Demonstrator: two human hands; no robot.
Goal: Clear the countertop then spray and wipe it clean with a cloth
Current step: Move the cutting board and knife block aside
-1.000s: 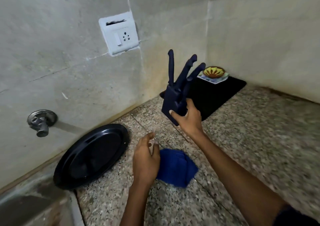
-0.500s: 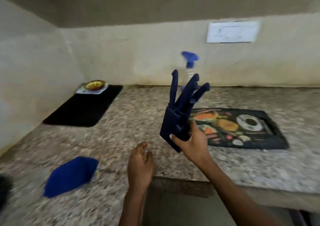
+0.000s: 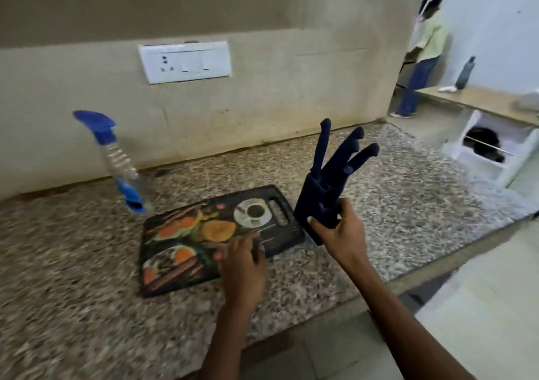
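My right hand [image 3: 342, 235] grips a dark blue knife block [image 3: 319, 201] with several knife handles sticking up, held tilted above the speckled granite countertop [image 3: 408, 193]. My left hand [image 3: 243, 266] hovers open over the right end of a printed cutting board [image 3: 186, 234] that lies flat on the counter. A clear spray bottle [image 3: 116, 158] with a blue trigger head stands left of the board, near the wall. The blue cloth is out of view.
A white switch panel [image 3: 185, 61] is set in the back wall. At the far right stands a person [image 3: 423, 56], a wooden table [image 3: 478, 102] with a dark bottle, and a white open box [image 3: 490, 149] beyond the counter's end. Floor lies below the counter's front edge.
My view has swung right along the counter; the plate, blue cloth and black mat have left the frame. The knife block stays in my right hand, now over the cutting board's right end.
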